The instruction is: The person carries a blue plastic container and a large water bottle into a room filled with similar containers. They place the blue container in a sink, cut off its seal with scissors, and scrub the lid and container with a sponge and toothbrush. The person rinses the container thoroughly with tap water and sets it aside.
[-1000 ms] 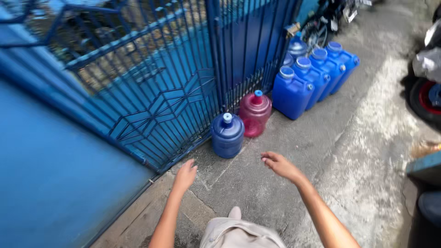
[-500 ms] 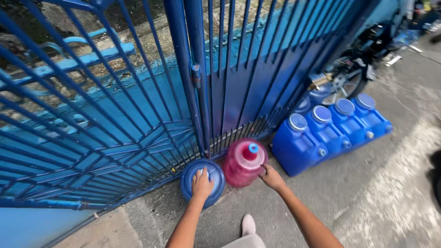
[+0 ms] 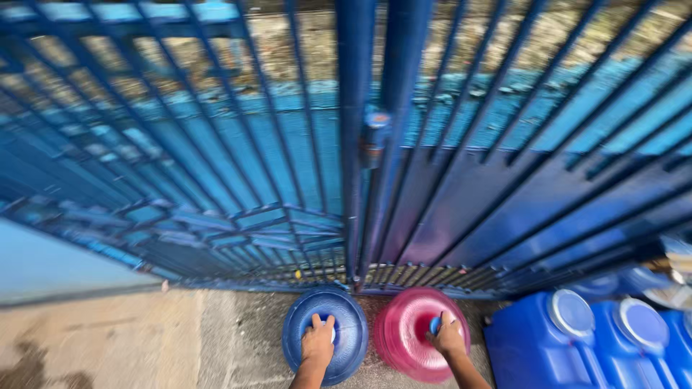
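Seen from straight above, a round dark blue water jug (image 3: 347, 337) stands on the concrete at the foot of a blue metal gate (image 3: 360, 144). My left hand (image 3: 318, 341) is closed over its cap and neck. Touching it on the right is a round pink water jug (image 3: 404, 338) with a blue cap. My right hand (image 3: 448, 337) grips that jug's neck. Both forearms reach up from the bottom edge of the head view.
Square blue jerrycans with pale lids (image 3: 569, 338) stand in a row right of the pink jug, along the gate. A pale blue wall panel (image 3: 50, 263) is at the left. Bare concrete ground (image 3: 144, 338) lies left of the jugs.
I have moved in close over the jugs, and the view now looks straight down. My right hand went from the pink jug's side to its neck. My left hand stays on the blue jug's cap.
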